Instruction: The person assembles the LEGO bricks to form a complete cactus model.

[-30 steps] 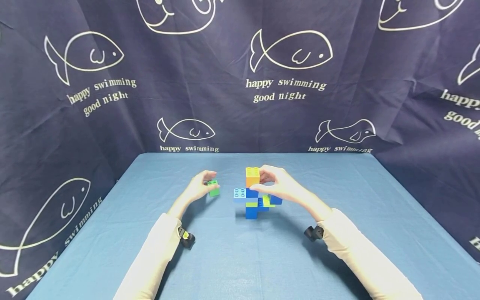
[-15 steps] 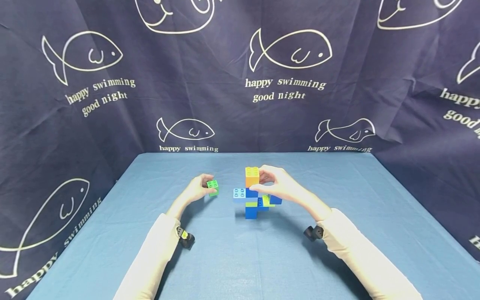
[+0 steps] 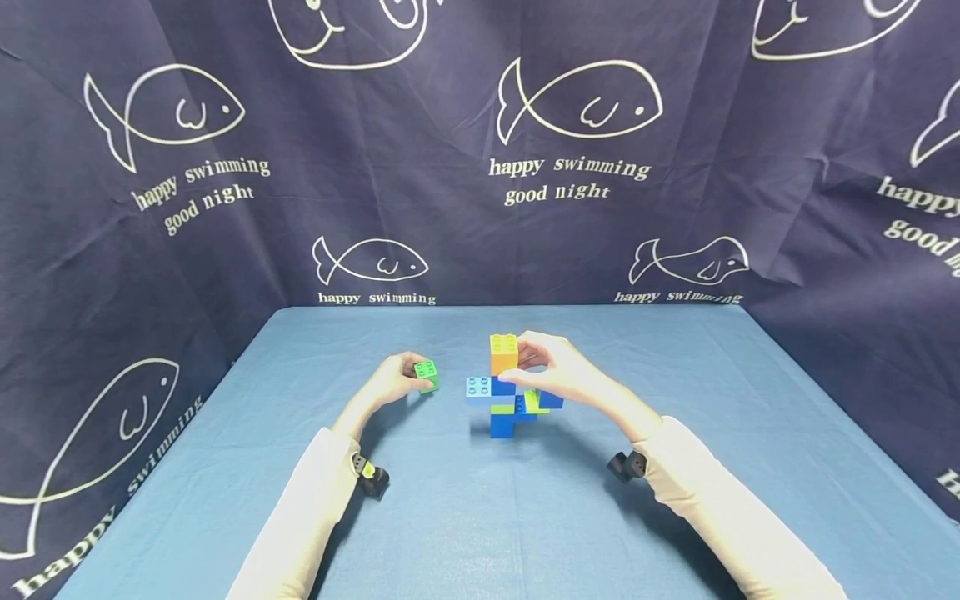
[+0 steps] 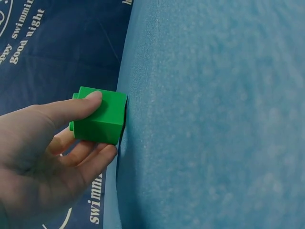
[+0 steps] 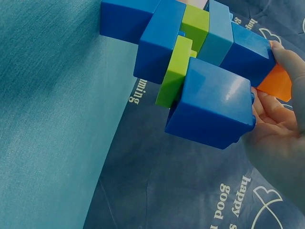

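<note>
My left hand (image 3: 387, 382) pinches a green toy building brick (image 3: 427, 375) between thumb and fingers. The left wrist view shows the brick's base right at the table surface, studs facing the palm. At centre stands a stack of building bricks, with an orange brick (image 3: 504, 362) on top and a light blue brick (image 3: 477, 388) jutting left. My right hand (image 3: 564, 371) holds the stack near its top, thumb against the upper blue brick (image 5: 248, 55) and orange brick. Lime green plates (image 5: 175, 71) and a large blue brick (image 5: 214, 100) sit lower on the stack.
A blue cloth covers the table (image 3: 450, 525). Dark blue curtains (image 3: 450, 183) with white fish drawings hang at its back and sides. Each wrist carries a small black camera, such as the left camera (image 3: 372, 479).
The left fingers have drawn in around the green brick, which has turned slightly, its studded top now showing more fully. The right hand and the stack stay in place.
</note>
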`<state>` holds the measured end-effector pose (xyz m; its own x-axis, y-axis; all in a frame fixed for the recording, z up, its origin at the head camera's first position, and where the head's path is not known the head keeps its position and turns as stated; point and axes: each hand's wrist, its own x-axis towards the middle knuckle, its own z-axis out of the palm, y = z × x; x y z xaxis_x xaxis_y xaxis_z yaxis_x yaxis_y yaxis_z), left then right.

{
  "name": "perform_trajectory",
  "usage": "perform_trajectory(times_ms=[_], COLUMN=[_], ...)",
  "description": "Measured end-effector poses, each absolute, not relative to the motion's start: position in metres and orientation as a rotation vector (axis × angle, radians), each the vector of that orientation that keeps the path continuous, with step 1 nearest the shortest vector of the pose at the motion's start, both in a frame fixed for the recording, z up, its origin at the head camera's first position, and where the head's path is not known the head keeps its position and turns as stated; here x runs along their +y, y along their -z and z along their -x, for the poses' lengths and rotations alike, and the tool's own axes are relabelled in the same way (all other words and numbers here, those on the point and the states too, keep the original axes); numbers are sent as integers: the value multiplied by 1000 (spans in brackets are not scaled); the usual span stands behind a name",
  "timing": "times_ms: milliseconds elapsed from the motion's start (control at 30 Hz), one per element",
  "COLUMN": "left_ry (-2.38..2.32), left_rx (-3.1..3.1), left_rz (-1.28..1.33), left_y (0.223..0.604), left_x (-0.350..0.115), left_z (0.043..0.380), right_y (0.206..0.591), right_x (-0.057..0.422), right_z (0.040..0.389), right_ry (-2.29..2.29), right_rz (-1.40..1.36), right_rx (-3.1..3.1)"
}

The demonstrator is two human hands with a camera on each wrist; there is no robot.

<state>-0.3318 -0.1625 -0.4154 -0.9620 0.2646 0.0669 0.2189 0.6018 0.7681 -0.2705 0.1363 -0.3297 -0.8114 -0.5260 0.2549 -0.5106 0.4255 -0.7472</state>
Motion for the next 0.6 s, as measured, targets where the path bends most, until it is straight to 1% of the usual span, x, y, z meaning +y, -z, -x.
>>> perform_trajectory(times_ms=[333,600], left_ry=[-1362,-1380], left_rx=[2778,2785], left_rz=[-382,-477], left_y=[412,405], left_x=[-158,-154], left_z=[331,325], right_y=[331,331], right_x=[137,138], right_z=[272,272], right_ry=[1349,1347], right_rz=[985,974], right_rx=[2649,2652])
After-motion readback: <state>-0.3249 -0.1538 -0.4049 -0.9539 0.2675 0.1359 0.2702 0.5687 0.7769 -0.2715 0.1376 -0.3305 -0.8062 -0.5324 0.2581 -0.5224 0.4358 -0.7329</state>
